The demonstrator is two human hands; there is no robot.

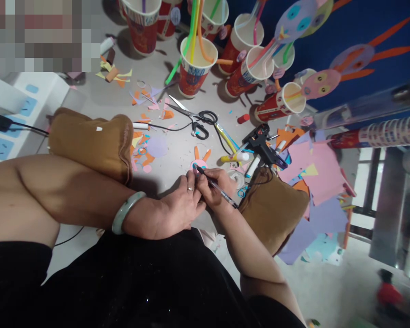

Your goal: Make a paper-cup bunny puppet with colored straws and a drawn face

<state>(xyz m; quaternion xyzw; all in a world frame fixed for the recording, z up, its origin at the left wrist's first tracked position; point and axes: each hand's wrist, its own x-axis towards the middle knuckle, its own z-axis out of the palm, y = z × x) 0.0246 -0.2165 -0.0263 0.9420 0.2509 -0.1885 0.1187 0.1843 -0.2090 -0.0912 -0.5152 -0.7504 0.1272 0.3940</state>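
A small pink paper rabbit face (201, 163) with orange ears and blue eyes lies on the table in the middle of the head view. My right hand (219, 184) grips a clear-barrelled pen (225, 196), its tip at a blue eye. My left hand (172, 209), wearing a ring and a pale green bangle (126, 212), has its fingers bent together at the face's lower edge, seemingly holding it down. Those fingertips are partly hidden against the right hand. Above lie black-handled scissors (194, 118), and to the right a yellow marker (229, 158).
Red paper cups (193, 77) with straws and paper faces line the back. A black glue gun (264, 146) and coloured paper sheets (319, 166) lie right. Brown cushions (89, 141) flank my arms, and paper scraps (156, 145) scatter left. A power strip (37, 100) stands far left.
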